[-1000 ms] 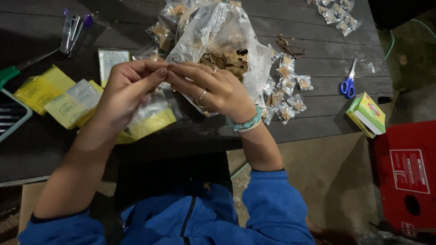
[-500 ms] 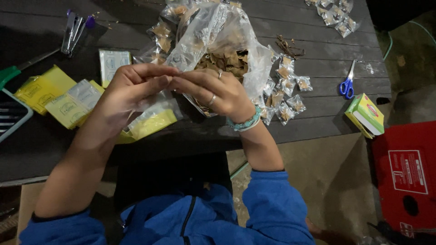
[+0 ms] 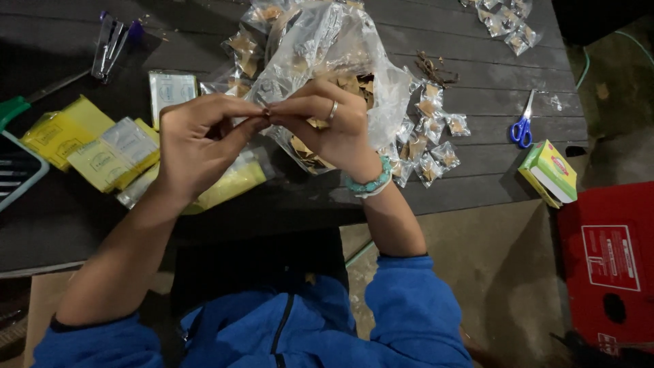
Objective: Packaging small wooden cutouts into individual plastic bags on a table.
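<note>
My left hand (image 3: 197,143) and my right hand (image 3: 327,129) meet fingertip to fingertip over the dark table (image 3: 477,109), pinching something small between them; it is too small to identify. Just behind my hands lies a large clear plastic bag (image 3: 327,48) holding brown dried pieces. My right hand wears a ring and a turquoise bead bracelet. Small clear packets (image 3: 429,136) filled with brown bits are scattered to the right of my right hand.
Yellow sachets (image 3: 88,143) lie at the left, with a stapler (image 3: 109,44) behind them and a grey tray (image 3: 17,170) at the left edge. Blue-handled scissors (image 3: 523,126) and a green-yellow box (image 3: 548,170) sit at the right. A red box (image 3: 606,259) stands on the floor.
My hands have stayed together, shifting only slightly in front of the big bag; the fingertips keep working on the small thing.
</note>
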